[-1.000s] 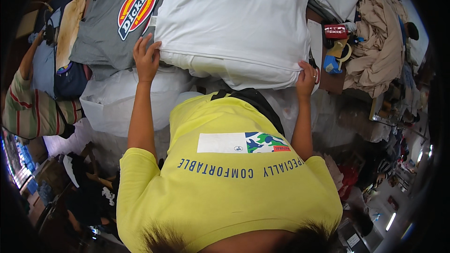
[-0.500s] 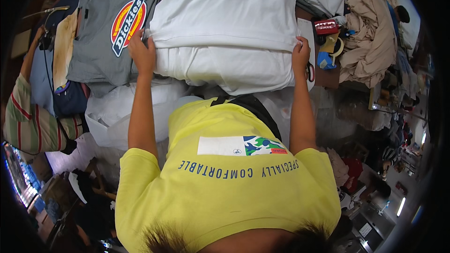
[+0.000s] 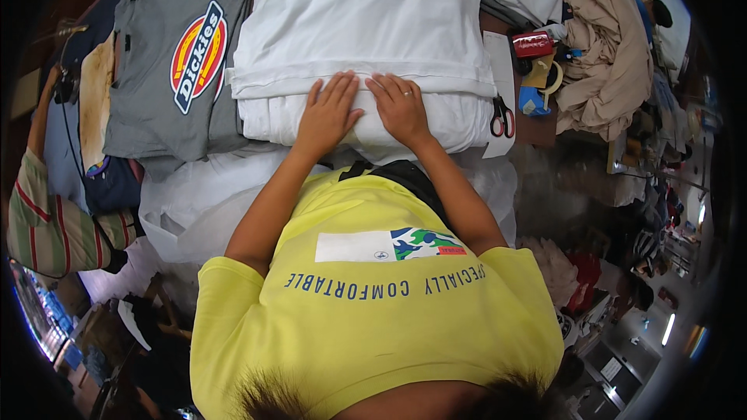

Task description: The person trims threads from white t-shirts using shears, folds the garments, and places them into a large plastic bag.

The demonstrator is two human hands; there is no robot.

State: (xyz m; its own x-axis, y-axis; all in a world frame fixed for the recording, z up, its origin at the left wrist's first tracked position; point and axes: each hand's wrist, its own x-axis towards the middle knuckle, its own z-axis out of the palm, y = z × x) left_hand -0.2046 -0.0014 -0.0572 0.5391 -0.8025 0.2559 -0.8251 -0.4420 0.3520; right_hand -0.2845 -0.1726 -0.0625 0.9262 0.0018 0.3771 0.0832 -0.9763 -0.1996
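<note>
A white T-shirt (image 3: 362,15) lies spread in front of me on top of a stack of white garments (image 3: 272,118). Its near hem runs straight across the stack. My left hand (image 3: 330,109) rests flat on the hem near the middle, fingers stretched out. Close beside it, my right hand (image 3: 400,109), with a ring on one finger, also presses flat on the hem. A narrow gap separates the two hands, and neither grips anything.
Grey T-shirts (image 3: 148,101) with a red, yellow and blue print lie to the left. On the right are scissors (image 3: 502,118), a red can (image 3: 534,44), a tape roll (image 3: 553,78) and heaped beige cloth (image 3: 603,54). Another person's striped sleeve (image 3: 35,202) shows at far left.
Both hands have left the hem's two corners and come together at its middle, now lying flat. The hem now shows a folded-looking band. The scissors have come into fuller view.
</note>
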